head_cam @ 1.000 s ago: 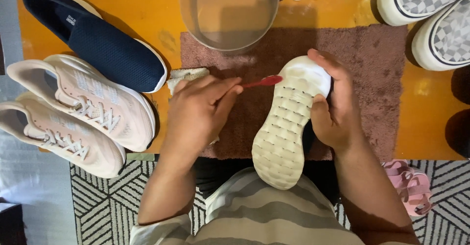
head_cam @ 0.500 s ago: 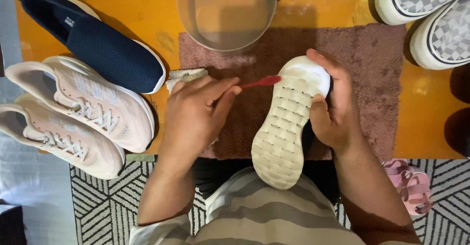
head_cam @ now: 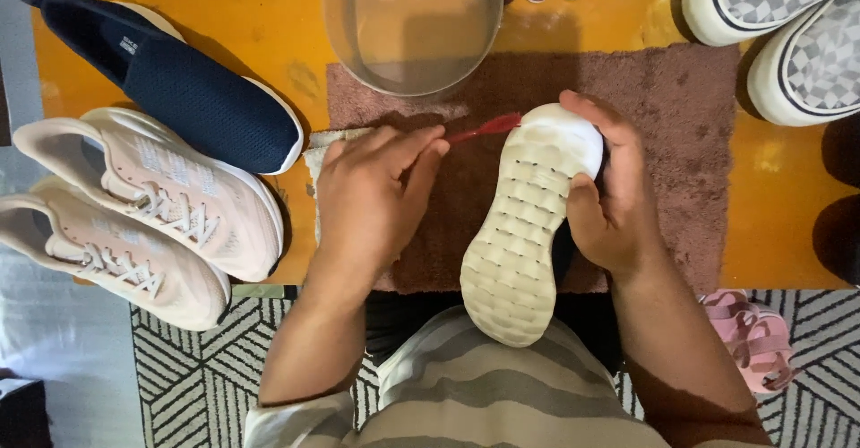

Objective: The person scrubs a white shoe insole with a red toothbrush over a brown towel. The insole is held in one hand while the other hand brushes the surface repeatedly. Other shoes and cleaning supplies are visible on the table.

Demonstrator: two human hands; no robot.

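Right hand [head_cam: 614,202]: grip clenched around an upturned shoe [head_cam: 528,224], pale ridged sole facing up, held over the brown towel [head_cam: 681,143] at the counter's [head_cam: 224,18] near edge. Left hand [head_cam: 376,202]: grip clenched on a red toothbrush [head_cam: 484,129], its head touching the sole's toe end. A clear water bowl [head_cam: 412,22] stands at the far edge. A navy shoe [head_cam: 179,90] and pink sneakers [head_cam: 143,215] lie toward the left edge.

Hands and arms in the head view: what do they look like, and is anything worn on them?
Both are bare: the left hand and the right hand show no gloves, rings, watch or bands, as far as can be seen. The forearms are uncovered up to the elbows. A striped garment in beige and grey bands covers the body, its edge showing by the left elbow.
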